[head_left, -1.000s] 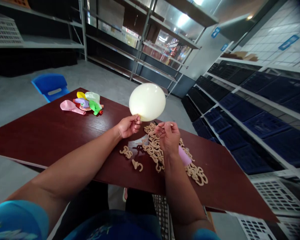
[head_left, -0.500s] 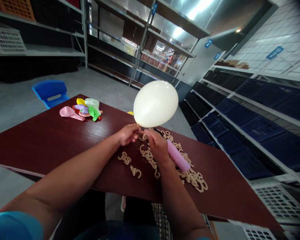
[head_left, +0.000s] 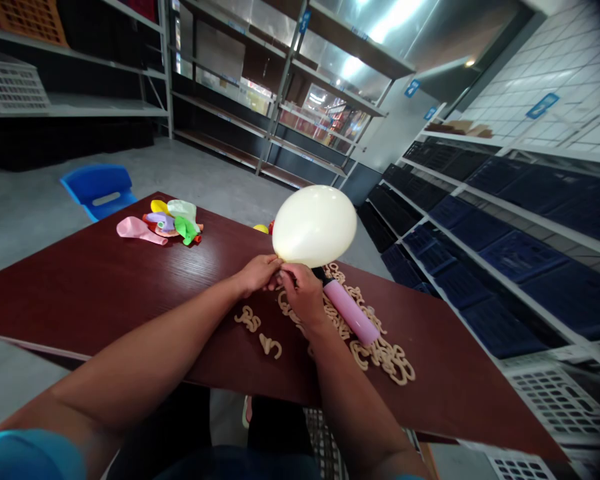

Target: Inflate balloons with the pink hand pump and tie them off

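Observation:
An inflated white balloon (head_left: 315, 225) stands up from my hands, its neck end pointing down to the left. My left hand (head_left: 259, 275) is closed in a pinch on the balloon's neck. Beside it, touching, my right hand (head_left: 303, 288) has its fingers closed at the same neck; they hide the neck itself. To the right of my right hand a pink cylinder with a black end, which looks like a balloon pump (head_left: 353, 312), lies on a heap of beige curled pieces (head_left: 393, 360). Two small clusters of these pieces (head_left: 249, 319) lie nearer me.
Deflated balloons (head_left: 139, 230) in several colours lie on the far left of the dark red table (head_left: 105, 287). Behind it stands a blue chair (head_left: 99, 190). Metal shelves (head_left: 220, 110) line the back, and racks with dark blue crates (head_left: 485, 240) stand at the right.
The balloon has come down a little and tilted more to the side. My right hand has moved left and up against my left hand at the neck.

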